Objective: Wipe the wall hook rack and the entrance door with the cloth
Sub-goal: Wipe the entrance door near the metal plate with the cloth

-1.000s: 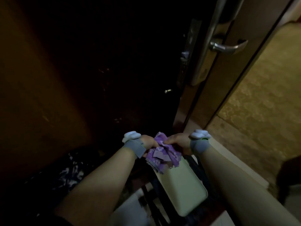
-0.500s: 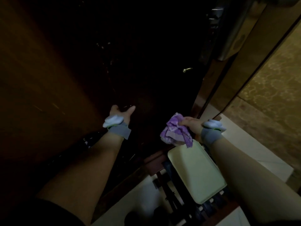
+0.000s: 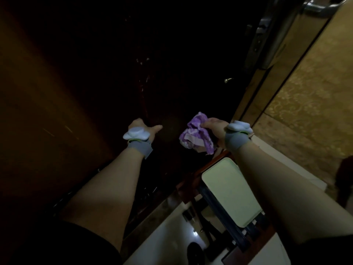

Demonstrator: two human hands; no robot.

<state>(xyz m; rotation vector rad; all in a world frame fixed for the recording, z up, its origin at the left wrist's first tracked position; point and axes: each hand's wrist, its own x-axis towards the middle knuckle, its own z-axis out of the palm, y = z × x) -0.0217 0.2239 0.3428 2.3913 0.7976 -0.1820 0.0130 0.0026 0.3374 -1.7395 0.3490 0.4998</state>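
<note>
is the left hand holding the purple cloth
No, the purple cloth is bunched in the right hand, while the left hand is empty with its thumb out.

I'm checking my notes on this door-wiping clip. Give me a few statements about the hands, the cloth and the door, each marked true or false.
1. The right hand holds the purple cloth. True.
2. The left hand also grips the cloth. False: it is empty, apart from the cloth, near the dark door.
3. The cloth is spread flat. False: it is bunched up.
4. A pale green seat lies below the right forearm. True.
</note>
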